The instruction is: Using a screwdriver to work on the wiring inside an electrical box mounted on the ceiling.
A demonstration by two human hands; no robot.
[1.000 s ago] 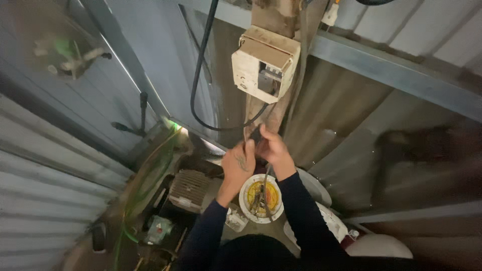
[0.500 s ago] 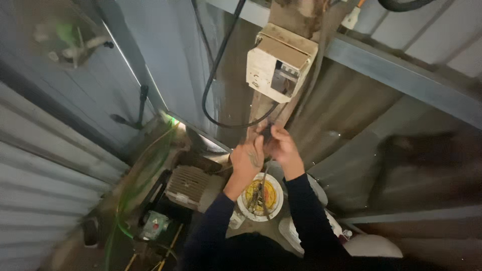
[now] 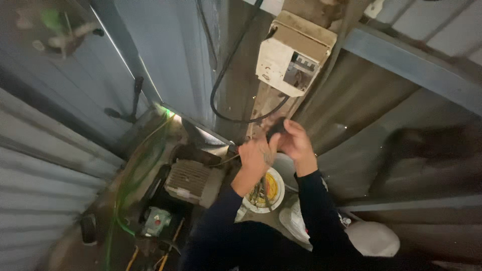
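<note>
Both my hands are raised together in front of a wooden post, just below a white electrical box (image 3: pixel 292 54). My left hand (image 3: pixel 254 156) and my right hand (image 3: pixel 297 144) close around a small dark object (image 3: pixel 275 130) at the end of a black cable (image 3: pixel 224 100) that loops down from above. What exactly the fingers pinch is blurred. Dark sleeves cover both my forearms.
Corrugated metal walls (image 3: pixel 45 165) enclose the spot. Below stand a grey electric motor (image 3: pixel 190 181), a white bucket with yellow contents (image 3: pixel 265 191), a green hose (image 3: pixel 128 185), white bags (image 3: pixel 296 223) and a white helmet (image 3: pixel 372 238). A black rod (image 3: pixel 134 98) leans at the left wall.
The view has shifted so the box and my hands sit further right. My hands stay together on the cable end and have lifted slightly towards the box.
</note>
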